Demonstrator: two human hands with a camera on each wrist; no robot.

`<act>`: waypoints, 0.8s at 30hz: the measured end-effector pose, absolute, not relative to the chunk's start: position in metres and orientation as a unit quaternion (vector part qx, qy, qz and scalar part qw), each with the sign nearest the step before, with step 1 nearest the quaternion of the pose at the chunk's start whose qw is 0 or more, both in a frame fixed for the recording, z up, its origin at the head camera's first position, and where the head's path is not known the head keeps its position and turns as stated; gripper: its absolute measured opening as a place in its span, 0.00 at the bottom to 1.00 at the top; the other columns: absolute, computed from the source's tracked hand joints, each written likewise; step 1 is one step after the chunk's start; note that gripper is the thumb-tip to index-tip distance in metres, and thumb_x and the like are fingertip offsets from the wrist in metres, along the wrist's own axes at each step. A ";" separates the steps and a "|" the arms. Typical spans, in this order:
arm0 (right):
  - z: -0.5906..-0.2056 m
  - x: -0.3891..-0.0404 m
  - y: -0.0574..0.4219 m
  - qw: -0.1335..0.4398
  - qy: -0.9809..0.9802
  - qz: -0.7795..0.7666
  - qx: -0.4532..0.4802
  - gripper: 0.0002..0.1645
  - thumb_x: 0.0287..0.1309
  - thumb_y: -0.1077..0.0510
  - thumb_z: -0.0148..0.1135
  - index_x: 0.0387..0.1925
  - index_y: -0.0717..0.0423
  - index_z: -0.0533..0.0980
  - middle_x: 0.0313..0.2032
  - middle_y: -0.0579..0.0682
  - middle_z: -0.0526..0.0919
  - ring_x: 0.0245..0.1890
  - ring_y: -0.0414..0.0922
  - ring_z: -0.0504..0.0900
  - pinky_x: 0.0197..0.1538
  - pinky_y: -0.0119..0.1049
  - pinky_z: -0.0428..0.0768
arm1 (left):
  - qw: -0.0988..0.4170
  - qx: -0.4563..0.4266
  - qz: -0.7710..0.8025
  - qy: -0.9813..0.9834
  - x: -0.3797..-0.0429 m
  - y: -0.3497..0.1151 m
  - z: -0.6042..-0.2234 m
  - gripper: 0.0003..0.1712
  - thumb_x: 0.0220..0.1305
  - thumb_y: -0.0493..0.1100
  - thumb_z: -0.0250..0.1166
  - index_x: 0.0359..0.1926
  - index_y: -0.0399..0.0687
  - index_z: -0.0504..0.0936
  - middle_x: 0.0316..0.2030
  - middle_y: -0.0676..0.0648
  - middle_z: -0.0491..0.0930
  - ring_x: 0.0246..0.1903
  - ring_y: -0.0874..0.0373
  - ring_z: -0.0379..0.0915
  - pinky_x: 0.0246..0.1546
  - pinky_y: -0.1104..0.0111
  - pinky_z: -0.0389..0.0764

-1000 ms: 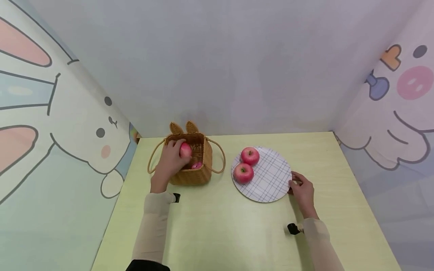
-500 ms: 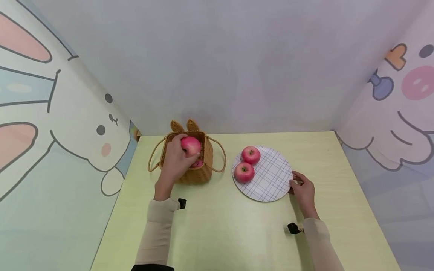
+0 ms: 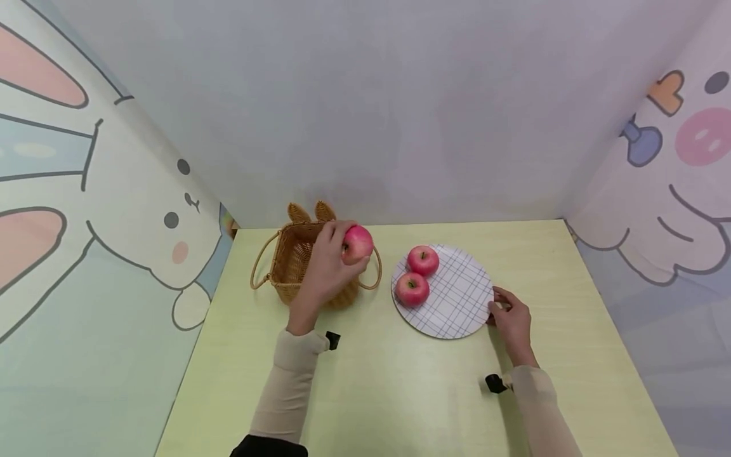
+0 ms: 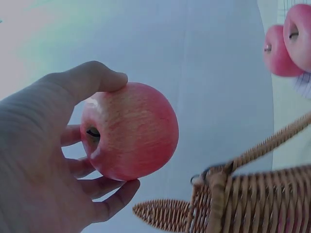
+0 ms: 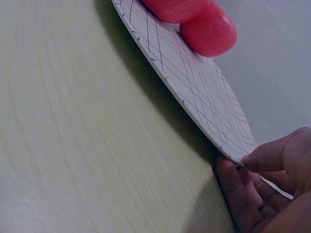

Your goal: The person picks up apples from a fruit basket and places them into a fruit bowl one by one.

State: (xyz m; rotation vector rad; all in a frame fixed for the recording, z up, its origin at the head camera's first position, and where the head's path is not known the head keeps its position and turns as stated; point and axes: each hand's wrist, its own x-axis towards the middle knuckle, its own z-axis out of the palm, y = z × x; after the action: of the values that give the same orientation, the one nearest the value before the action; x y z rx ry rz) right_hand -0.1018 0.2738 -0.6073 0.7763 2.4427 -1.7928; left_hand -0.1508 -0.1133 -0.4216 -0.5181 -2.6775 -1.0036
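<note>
My left hand (image 3: 328, 270) holds a red apple (image 3: 358, 244) above the right side of a wicker basket (image 3: 292, 257). In the left wrist view, the thumb lies on top of the held apple (image 4: 133, 133) and the fingers curl beneath it. A round white plate (image 3: 457, 295) with a blue grid pattern bears two more apples (image 3: 423, 261) on its left half. At the plate's right edge, my right hand (image 3: 513, 322) pinches the rim, thumb above and fingers below, as the right wrist view shows. The hand and held apple hide part of the basket's inside.
The basket has two looped side handles (image 3: 259, 263) and two ear-shaped pieces (image 3: 324, 211) at its back. Basket and plate stand on a pale wooden table (image 3: 394, 387). A grey-white wall (image 3: 400, 127) rises behind it, with cartoon-printed panels (image 3: 114, 254) at both sides.
My left hand has lifted the apple out of the basket and moved it right, to above the basket's right handle. The right hand still grips the plate's rim in the same place.
</note>
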 end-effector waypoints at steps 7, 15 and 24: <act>-0.607 -0.102 0.273 0.009 0.782 -0.571 0.252 0.30 0.72 0.64 0.59 0.73 0.55 0.71 0.61 0.60 0.77 0.34 0.36 0.82 0.34 0.28 0.86 | 0.101 -0.205 -0.313 -0.922 -0.153 -0.083 -0.427 0.39 0.58 0.47 0.77 0.69 0.47 0.74 0.66 0.41 0.72 0.65 0.42 0.64 0.61 0.48 0.79; -0.608 -0.103 0.273 0.003 0.776 -0.581 0.246 0.30 0.72 0.64 0.59 0.73 0.55 0.71 0.61 0.60 0.77 0.31 0.35 0.82 0.33 0.29 0.86 | 0.083 -0.221 -0.284 -0.929 -0.151 -0.059 -0.432 0.41 0.59 0.47 0.76 0.71 0.47 0.72 0.68 0.40 0.70 0.68 0.42 0.65 0.65 0.48 0.77; -0.607 -0.103 0.274 0.008 0.781 -0.572 0.252 0.30 0.71 0.65 0.58 0.73 0.56 0.71 0.61 0.60 0.77 0.33 0.35 0.81 0.33 0.28 0.86 | 0.035 -0.241 -0.293 -0.925 -0.150 -0.030 -0.443 0.43 0.59 0.49 0.76 0.72 0.48 0.69 0.71 0.46 0.71 0.70 0.46 0.65 0.69 0.53 0.75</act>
State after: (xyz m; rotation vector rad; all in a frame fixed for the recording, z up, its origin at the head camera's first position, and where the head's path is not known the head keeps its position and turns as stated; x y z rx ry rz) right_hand -0.1032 0.2736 -0.6075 0.7870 2.4399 -1.7881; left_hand -0.1499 -0.0305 -0.4434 -0.7407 -2.8427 -0.8994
